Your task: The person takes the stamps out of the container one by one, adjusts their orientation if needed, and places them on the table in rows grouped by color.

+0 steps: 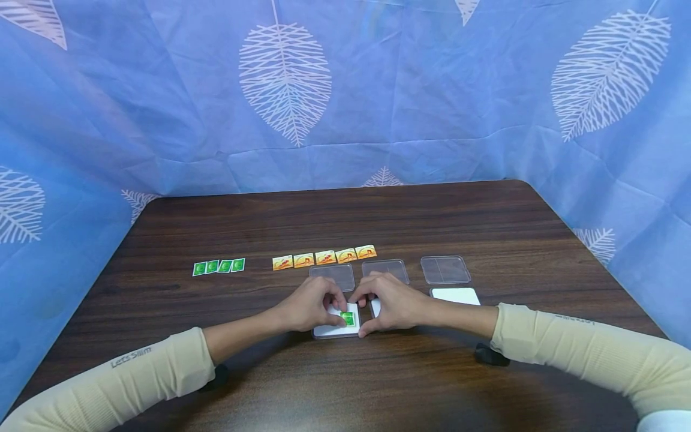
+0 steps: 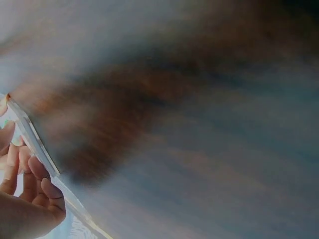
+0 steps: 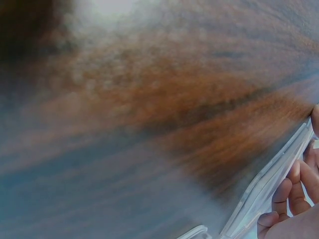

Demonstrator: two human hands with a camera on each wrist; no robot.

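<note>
In the head view, my left hand pinches the left side of a small green picture card between thumb and forefinger. This card lies over a shallow white-filled case near the middle of the table. My right hand grips the right edge of that case, thumb at the near corner and forefinger at the far one. Part of a second white case shows beneath the right hand. The left wrist view catches curled fingers beside a case edge; the right wrist view shows fingers beside clear case edges.
Behind the hands lie three clear lids, left, middle and right. A third white case is at the right. Several green cards and several yellow cards form rows on the brown table.
</note>
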